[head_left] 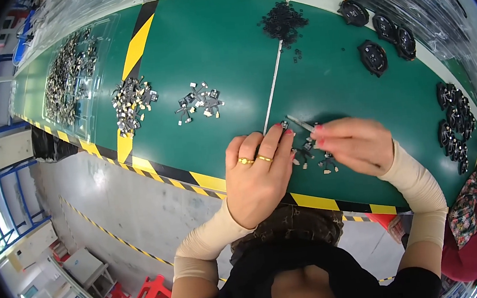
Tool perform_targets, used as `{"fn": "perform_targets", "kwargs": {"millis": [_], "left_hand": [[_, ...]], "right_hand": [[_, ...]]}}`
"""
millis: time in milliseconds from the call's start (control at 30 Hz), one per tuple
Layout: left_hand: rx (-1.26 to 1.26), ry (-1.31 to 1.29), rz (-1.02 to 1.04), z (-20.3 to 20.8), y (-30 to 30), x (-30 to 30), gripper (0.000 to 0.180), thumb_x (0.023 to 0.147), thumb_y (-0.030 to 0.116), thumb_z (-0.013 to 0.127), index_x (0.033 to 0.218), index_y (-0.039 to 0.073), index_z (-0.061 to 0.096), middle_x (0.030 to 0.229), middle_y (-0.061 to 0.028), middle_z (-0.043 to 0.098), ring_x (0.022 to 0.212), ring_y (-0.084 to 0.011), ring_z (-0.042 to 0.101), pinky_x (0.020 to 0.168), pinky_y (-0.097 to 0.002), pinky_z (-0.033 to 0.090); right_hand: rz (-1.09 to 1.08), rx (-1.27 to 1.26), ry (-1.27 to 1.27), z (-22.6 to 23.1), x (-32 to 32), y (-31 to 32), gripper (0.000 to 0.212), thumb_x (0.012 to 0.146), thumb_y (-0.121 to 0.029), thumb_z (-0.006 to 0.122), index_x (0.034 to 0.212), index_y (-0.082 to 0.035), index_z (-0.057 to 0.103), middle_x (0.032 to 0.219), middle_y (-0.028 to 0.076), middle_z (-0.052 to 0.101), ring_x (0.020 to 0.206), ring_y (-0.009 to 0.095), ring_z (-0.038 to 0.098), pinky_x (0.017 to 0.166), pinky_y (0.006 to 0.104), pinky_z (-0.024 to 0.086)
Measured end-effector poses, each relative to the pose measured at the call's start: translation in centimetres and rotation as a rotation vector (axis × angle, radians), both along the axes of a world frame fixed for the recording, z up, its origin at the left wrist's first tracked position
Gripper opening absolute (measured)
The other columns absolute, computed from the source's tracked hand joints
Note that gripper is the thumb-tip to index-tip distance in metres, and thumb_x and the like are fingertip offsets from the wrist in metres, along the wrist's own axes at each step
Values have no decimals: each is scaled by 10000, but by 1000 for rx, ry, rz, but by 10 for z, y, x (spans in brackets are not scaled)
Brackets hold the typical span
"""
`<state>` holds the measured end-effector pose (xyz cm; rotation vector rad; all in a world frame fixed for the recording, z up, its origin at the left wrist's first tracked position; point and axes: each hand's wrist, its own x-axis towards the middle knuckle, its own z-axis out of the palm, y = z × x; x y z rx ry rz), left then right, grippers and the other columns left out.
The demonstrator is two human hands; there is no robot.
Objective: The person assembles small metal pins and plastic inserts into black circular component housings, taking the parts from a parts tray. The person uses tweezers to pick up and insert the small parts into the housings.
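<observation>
My right hand (357, 142) grips slim grey tweezers (300, 123), their tip pointing up and left toward my left fingertips. My left hand (261, 167), with two gold rings, has its thumb and fingers pinched on a small dark electronic part (284, 125); the fingers partly hide it. Under and between my hands lie several small black parts with pale connector ends (327, 164), some covered by the right hand. A thin white strip (274, 87) runs up the green table from my left fingers to a heap of tiny black pieces (283, 23).
Small connector parts lie in a loose group (198, 102) and a denser pile (132, 105) at left, beside a clear tray (101, 114) full of parts. Black casings (372, 57) sit at the far right; more black units (456, 126) cluster nearer. A person (468, 229) is at right.
</observation>
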<state>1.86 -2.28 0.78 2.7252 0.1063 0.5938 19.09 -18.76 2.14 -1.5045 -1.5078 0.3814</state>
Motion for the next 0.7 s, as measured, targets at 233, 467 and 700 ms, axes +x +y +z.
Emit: {"fn": "perform_targets", "kwargs": {"millis": [233, 467, 700], "left_hand": [[30, -42, -11, -6, 2, 0, 356, 744, 61, 725, 1096, 19, 694, 1195, -58, 613, 970, -238, 538, 877, -410, 426], [45, -27, -10, -5, 0, 0, 364, 732, 76, 719, 1090, 15, 698, 1200, -52, 632, 966, -228, 550, 886, -405, 433], [104, -17, -24, -1, 1, 2, 349, 718, 67, 707, 1063, 15, 711, 1186, -51, 659, 933, -211, 565, 892, -392, 443]], "right_hand": [[40, 24, -171, -8, -5, 1, 342, 721, 74, 722, 1055, 23, 674, 1122, 172, 667, 918, 320, 700, 752, 370, 594], [80, 53, -216, -7, -3, 4, 339, 709, 22, 750, 1039, 40, 673, 1076, 163, 653, 875, 296, 702, 740, 366, 606], [-31, 53, -205, -11, -7, 3, 311, 715, 52, 738, 1019, 25, 680, 1077, 148, 657, 839, 273, 697, 694, 342, 595]]}}
